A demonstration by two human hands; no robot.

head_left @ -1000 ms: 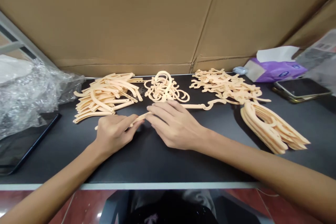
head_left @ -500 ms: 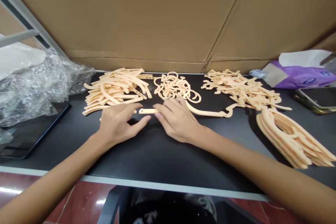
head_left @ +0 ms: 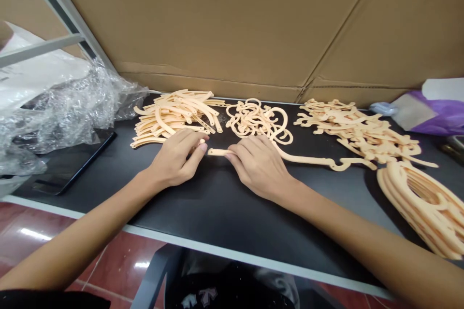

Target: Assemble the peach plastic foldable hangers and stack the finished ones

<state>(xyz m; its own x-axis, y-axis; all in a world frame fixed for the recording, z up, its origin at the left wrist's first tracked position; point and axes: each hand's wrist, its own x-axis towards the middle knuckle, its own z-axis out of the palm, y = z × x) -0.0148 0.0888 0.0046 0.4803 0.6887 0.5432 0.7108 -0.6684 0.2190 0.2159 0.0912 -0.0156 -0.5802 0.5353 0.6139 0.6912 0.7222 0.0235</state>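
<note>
My right hand (head_left: 259,166) is closed around a long cream plastic hanger piece (head_left: 308,160) low over the black table. One holed end of it sticks out to the left of my fingers. On the right it runs into a curved joint and a further piece. My left hand (head_left: 177,157) pinches a cream plastic strip (head_left: 202,141) between thumb and fingers; only its tip shows, the rest being hidden by the hand. A gap separates the strip from the holed end. Behind my left hand lies a pile of curved hanger arms (head_left: 174,111). Cream plastic hooks (head_left: 252,118) are heaped behind my right hand.
Wavy cream pieces (head_left: 357,125) are piled at the right, near a stack of hanger parts (head_left: 416,207). A purple tissue pack (head_left: 440,116) lies beyond. Clear plastic wrap (head_left: 87,96) and a dark tablet (head_left: 72,169) are at the left. A cardboard wall (head_left: 217,19) stands behind.
My left thumb and fingers have closed from an open spread onto the strip. My right hand keeps its hold on the hanger piece. The view has turned slightly left.
</note>
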